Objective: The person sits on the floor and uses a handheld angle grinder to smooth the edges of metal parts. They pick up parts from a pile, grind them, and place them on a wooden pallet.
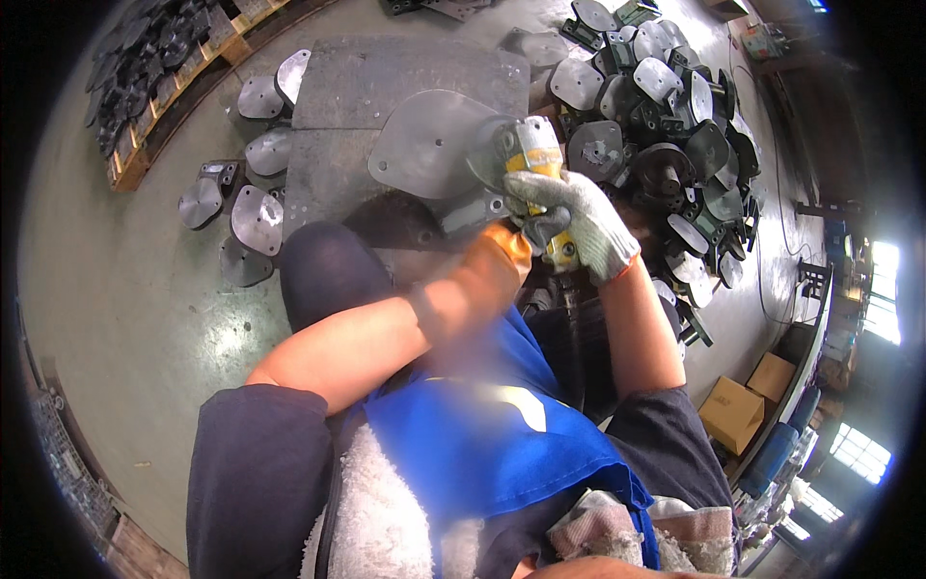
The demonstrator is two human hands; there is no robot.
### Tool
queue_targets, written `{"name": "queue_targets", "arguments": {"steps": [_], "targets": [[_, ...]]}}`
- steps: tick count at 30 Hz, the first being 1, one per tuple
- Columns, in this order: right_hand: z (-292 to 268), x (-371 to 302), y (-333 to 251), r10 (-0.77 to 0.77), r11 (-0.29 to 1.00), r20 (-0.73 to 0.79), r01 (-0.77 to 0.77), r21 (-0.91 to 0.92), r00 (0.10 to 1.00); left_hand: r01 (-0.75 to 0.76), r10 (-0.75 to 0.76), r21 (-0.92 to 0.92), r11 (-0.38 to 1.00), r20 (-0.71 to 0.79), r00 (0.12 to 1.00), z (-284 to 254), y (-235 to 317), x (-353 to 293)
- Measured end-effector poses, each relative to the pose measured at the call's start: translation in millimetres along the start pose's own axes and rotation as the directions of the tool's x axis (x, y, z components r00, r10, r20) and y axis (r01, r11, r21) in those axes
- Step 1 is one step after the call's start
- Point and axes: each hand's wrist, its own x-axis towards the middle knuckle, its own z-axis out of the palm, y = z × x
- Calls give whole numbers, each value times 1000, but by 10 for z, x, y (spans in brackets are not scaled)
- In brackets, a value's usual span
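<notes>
A yellow and silver hand grinder (536, 159) is in both my hands, its round disc blurred over the right end of a flat grey metal plate (424, 145). That plate has rounded corners and small holes, and it lies on a dark steel worktop (333, 169). My right hand (584, 217), in a white knit glove, is closed around the grinder's body. My left hand (529, 236), in an orange and grey glove, is wrapped round its lower part; some fingers are hidden. Whether the disc touches the plate I cannot tell.
A large heap of metal plates with brackets (666, 145) stands right of the worktop. Several similar plates (258, 217) lie on the floor at left. A wooden pallet (145, 159) carries dark parts at the far left. Cardboard boxes (733, 413) sit at lower right.
</notes>
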Motion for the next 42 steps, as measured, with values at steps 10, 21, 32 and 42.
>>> {"name": "queue_targets", "arguments": {"steps": [10,21,32,42], "targets": [[-170,74,89,29,992,-74,-20,122,997,-102,82,81,991,222,972,-80,7,228],[43,318,-325,-76,989,83,85,-120,994,152,-112,256,954,-165,980,-64,-85,306],[-4,306,-247,-110,981,-49,100,-168,993,262,-267,-62,963,-79,961,114,55,384],[75,249,-272,-118,985,-99,105,-134,988,229,-201,77,970,-271,941,76,87,277]]}}
